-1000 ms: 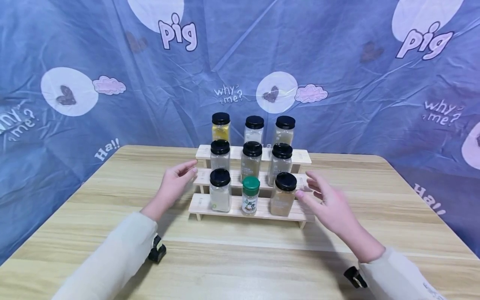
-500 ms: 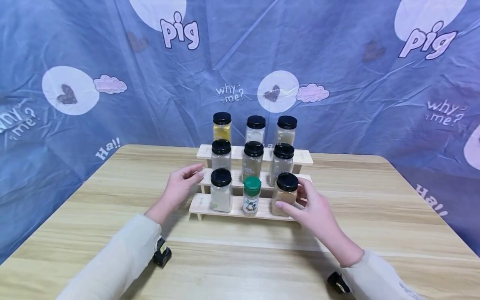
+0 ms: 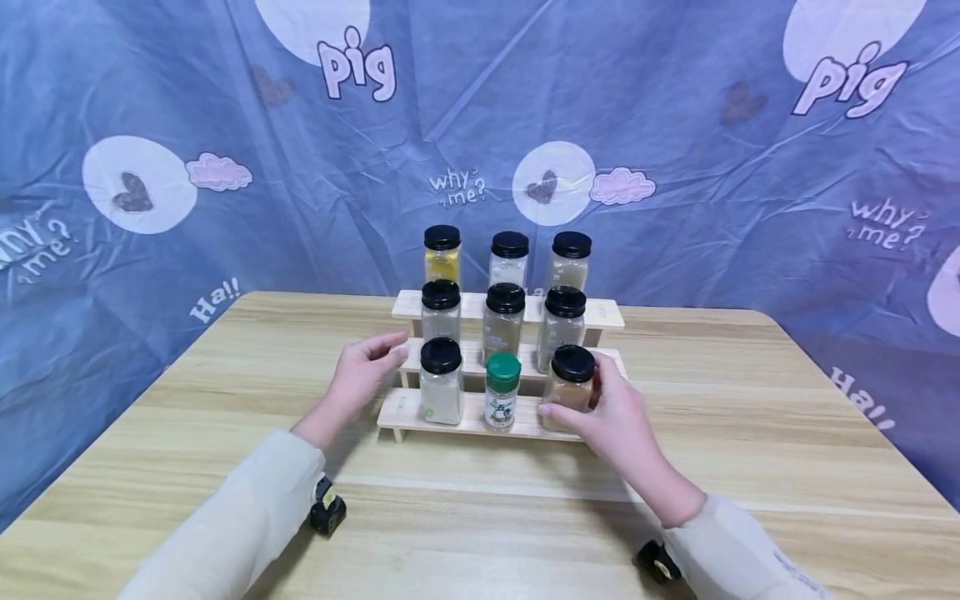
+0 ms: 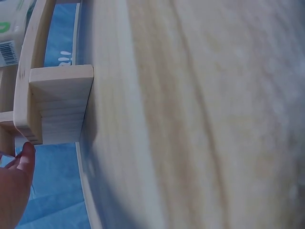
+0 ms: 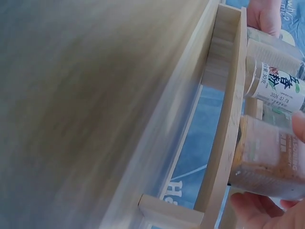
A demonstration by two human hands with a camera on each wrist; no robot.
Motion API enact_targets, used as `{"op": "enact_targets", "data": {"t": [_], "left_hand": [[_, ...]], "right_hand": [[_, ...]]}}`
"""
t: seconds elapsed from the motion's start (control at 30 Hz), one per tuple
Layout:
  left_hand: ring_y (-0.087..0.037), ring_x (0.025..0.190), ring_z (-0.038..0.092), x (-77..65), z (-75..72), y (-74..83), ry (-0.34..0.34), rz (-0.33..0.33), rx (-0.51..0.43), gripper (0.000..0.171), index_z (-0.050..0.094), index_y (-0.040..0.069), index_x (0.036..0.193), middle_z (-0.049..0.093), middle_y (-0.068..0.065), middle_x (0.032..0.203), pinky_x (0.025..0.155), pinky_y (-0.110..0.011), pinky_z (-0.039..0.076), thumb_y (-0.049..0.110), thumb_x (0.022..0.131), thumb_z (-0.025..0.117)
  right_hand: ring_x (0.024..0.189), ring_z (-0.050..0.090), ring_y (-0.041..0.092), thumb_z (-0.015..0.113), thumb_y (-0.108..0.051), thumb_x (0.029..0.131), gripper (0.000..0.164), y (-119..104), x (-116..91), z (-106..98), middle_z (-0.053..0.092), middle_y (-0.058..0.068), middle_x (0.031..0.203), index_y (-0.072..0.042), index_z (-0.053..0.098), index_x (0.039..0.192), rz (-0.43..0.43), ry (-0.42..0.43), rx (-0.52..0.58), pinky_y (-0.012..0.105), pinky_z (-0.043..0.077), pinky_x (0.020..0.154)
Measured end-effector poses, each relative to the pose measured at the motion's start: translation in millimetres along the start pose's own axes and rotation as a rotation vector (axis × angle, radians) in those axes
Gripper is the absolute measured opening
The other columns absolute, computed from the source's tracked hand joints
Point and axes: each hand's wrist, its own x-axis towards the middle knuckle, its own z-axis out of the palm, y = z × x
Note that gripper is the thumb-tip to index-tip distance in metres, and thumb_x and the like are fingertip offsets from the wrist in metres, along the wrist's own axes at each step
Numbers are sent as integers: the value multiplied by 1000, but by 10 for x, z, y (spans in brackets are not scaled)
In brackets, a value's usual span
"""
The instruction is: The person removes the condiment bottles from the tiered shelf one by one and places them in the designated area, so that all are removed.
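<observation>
Lighting the head view evenly, softly shadowing the wood-grain tabletop, dimming and blurring in both wrist views.

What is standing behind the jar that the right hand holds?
Behind the brown-filled jar in the right hand stand a middle-tier jar and, behind it, a top-tier jar. Nearer black lids partly cover their lower bodies.

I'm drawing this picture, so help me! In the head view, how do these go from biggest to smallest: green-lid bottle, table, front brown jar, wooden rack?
1. Table
2. Wooden rack
3. Front brown jar, though partly covered
4. Green-lid bottle
</observation>
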Motion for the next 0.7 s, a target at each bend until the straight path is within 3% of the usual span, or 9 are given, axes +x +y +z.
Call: {"op": "enact_targets", "data": {"t": [0.1, 0.33, 0.7], "left_hand": [[-10, 105, 53, -5, 1, -4, 3, -17, -5, 37, 56, -3, 124, 56, -19, 125, 82, -10, 46, 9, 88, 60], [0, 90, 55, -7, 10, -23, 6, -59, -59, 37, 55, -2, 125, 55, -19, 125, 78, -14, 50, 9, 89, 59], [-17, 116, 51, 0, 4, -38, -13, -82, -104, 38, 53, -2, 127, 50, -16, 133, 82, -18, 51, 7, 90, 57]], "right_hand": [[81, 54, 22, 84, -25, 66, 75, -10, 0, 15, 61, 12, 102, -3, 43, 125, 3, 2, -22, 30, 45, 66], [98, 58, 28, 84, -24, 65, 73, -26, -9, 36, 61, 15, 108, -3, 45, 123, 11, 32, -12, 41, 47, 80], [91, 60, 24, 86, -23, 63, 69, -46, -22, 40, 64, 12, 102, -5, 51, 119, 7, 81, -21, 37, 48, 76]]}}
